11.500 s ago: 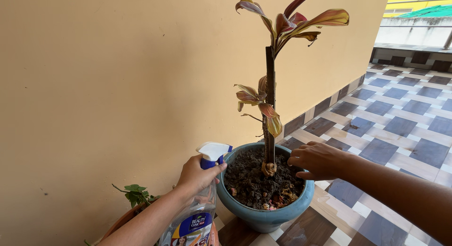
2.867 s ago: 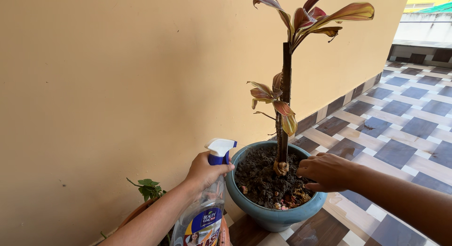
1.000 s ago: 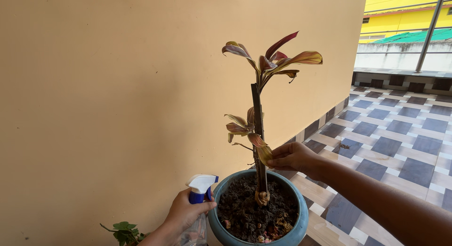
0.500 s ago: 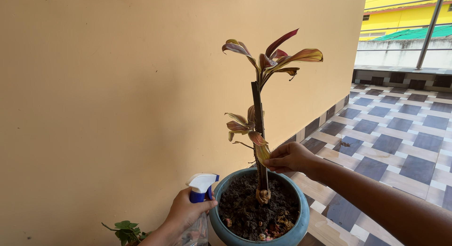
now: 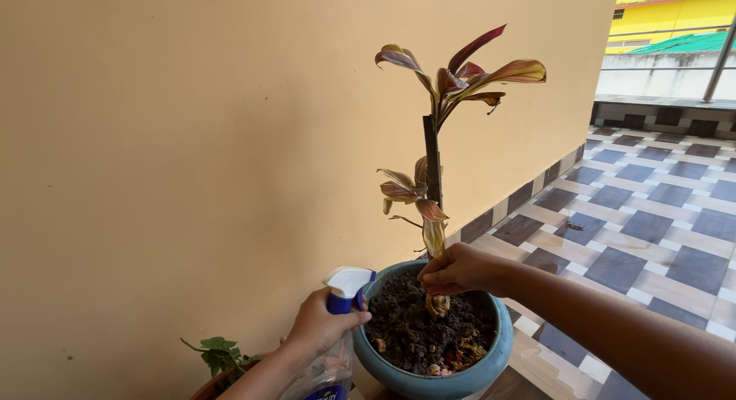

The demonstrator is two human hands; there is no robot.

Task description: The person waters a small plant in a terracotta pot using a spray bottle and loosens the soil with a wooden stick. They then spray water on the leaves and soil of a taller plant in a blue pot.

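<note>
Fingers (image 5: 429, 276) of the right hand (image 5: 458, 268) are pinched shut around the base of the plant's stem (image 5: 433, 170), just above the dark soil (image 5: 429, 331); half a second ago this hand sat higher, at the drooping lower leaf (image 5: 434, 233). The left hand (image 5: 322, 327) stays wrapped around the neck of the spray bottle (image 5: 341, 293), its white nozzle just beside the rim of the blue pot (image 5: 429, 381). The pot stands on the checkered tile floor (image 5: 644, 231) close to the yellow wall (image 5: 192, 162), with a small green plant (image 5: 218, 354) at lower left.
</note>
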